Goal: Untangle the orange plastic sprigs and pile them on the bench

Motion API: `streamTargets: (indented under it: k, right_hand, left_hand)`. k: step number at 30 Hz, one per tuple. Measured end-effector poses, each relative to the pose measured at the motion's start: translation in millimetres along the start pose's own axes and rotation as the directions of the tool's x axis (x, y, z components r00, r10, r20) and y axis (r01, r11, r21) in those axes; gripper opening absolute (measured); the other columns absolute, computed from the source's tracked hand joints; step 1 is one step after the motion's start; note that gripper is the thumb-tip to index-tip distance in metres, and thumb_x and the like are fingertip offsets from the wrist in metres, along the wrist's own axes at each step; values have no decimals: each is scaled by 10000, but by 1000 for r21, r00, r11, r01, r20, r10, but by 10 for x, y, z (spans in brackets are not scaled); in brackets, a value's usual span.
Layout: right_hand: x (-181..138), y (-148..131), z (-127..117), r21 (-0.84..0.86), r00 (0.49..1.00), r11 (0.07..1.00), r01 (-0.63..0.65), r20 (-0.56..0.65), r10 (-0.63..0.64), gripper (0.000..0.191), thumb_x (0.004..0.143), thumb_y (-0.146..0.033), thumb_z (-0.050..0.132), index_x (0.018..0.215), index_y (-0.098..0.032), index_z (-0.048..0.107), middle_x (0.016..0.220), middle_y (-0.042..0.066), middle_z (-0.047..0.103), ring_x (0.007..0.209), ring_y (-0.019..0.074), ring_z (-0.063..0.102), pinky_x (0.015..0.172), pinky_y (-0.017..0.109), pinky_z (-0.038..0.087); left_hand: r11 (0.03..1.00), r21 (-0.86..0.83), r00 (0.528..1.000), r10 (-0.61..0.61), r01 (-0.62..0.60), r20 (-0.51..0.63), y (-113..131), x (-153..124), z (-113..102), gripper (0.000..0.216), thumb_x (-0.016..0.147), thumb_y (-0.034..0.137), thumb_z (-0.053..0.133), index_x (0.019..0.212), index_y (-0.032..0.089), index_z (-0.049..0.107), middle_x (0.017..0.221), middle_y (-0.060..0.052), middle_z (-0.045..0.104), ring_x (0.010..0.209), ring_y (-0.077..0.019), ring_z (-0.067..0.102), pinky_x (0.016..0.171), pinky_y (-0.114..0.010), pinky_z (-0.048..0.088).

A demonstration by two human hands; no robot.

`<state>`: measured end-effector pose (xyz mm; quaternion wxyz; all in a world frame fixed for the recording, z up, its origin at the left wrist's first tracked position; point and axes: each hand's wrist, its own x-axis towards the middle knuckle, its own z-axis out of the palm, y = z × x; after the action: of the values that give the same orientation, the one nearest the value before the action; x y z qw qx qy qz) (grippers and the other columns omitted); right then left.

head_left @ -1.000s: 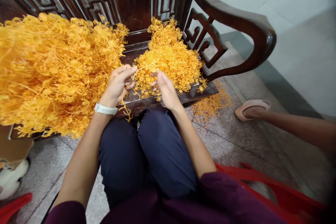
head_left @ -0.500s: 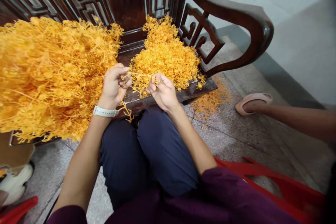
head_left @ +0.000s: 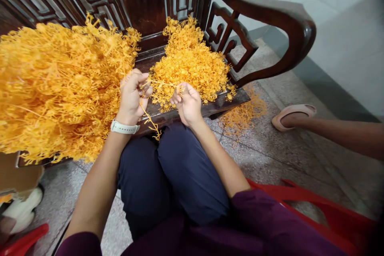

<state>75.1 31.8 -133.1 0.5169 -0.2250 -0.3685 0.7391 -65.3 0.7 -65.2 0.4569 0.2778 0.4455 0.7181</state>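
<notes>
Between my two hands runs a thin orange plastic flower stem [head_left: 163, 83], stretched almost level above the bench edge. My left hand [head_left: 134, 93] is closed on its left part, and a branched tail of it dangles below toward my knees. At the other end, my right hand [head_left: 188, 103] pinches the stem with curled fingers; a small bit shows at the fingertips. Behind my right hand lies a heap of small orange plastic flower pieces [head_left: 190, 66]. A much larger pile of orange branching stems [head_left: 66, 88] rises beside my left hand.
The dark wooden bench [head_left: 150, 54] has a carved back and a curved armrest [head_left: 270, 6] at right. Orange scraps [head_left: 244, 114] litter the floor below it. Another person's foot in a pink slipper [head_left: 292, 117] stands at right. Red plastic chair parts [head_left: 318, 204] show at lower right.
Both hands keep their hold on the stem and have shifted slightly right in view. The dangling tail has swung to the right. The camera view has moved a little.
</notes>
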Motion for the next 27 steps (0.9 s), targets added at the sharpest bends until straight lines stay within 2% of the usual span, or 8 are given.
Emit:
streamTargets:
  k: [6, 13, 18, 21, 24, 25, 27]
  right_hand:
    - [4, -9, 16, 93, 995, 995, 47, -91, -38, 356, 993, -462, 648, 731, -250, 536, 632, -41, 329, 555, 121, 322, 575, 283, 405]
    - [-11, -46, 17, 105, 973, 994, 41, -232, -16, 301, 1031, -402, 553, 774, -257, 493, 669, -32, 296, 559, 135, 284, 563, 293, 391]
    - [45, -47, 1, 218, 964, 974, 59, -265, 1, 326, 1026, -401, 595, 775, -240, 465, 643, -59, 278, 535, 106, 257, 511, 236, 337]
    - [78, -35, -167, 252, 934, 962, 103, -358, -6, 329, 1058, -357, 526, 776, -240, 402, 623, -82, 239, 506, 99, 232, 494, 213, 309]
    - [61, 76, -431, 85, 860, 993, 76, -509, -23, 404, 1060, -445, 524, 764, -246, 335, 596, -106, 209, 489, 99, 182, 478, 197, 274]
    - [48, 135, -505, 14, 852, 999, 33, -523, -21, 449, 1042, -521, 546, 758, -248, 331, 589, -111, 222, 484, 96, 183, 474, 198, 264]
    - [25, 243, -598, -88, 879, 994, -65, -476, 15, 480, 991, -605, 595, 745, -248, 388, 578, -102, 307, 477, 94, 233, 471, 215, 256]
  left_hand:
    - [1000, -2, 1000, -6, 6, 23, -51, 24, 15, 591, 640, 150, 855, 617, 195, 266, 576, 89, 211, 467, -29, 202, 410, -181, 231]
    - [998, 59, 999, -9, 6, 54, -129, 35, 77, 580, 649, 158, 852, 602, 197, 276, 570, 88, 226, 463, -28, 207, 408, -193, 209]
    - [992, 128, 999, -11, 7, 30, -167, 112, 66, 535, 640, 122, 817, 611, 202, 289, 565, 99, 239, 452, -24, 214, 420, -181, 208]
    - [996, 84, 998, 5, 0, -70, -93, 174, -77, 494, 674, 136, 769, 620, 212, 284, 560, 103, 204, 448, -31, 186, 413, -182, 206]
    - [997, 69, 979, 39, -25, -200, -10, 167, -248, 479, 737, 197, 756, 629, 218, 290, 559, 102, 164, 446, -42, 166, 402, -182, 202]
    - [994, 106, 986, 18, 0, -164, 0, 147, -282, 472, 752, 204, 770, 640, 218, 311, 572, 94, 201, 455, -46, 199, 408, -182, 219]
    - [986, 164, 994, 41, -23, -106, -8, 100, -297, 473, 790, 265, 806, 659, 221, 353, 594, 83, 240, 469, -54, 226, 410, -186, 241]
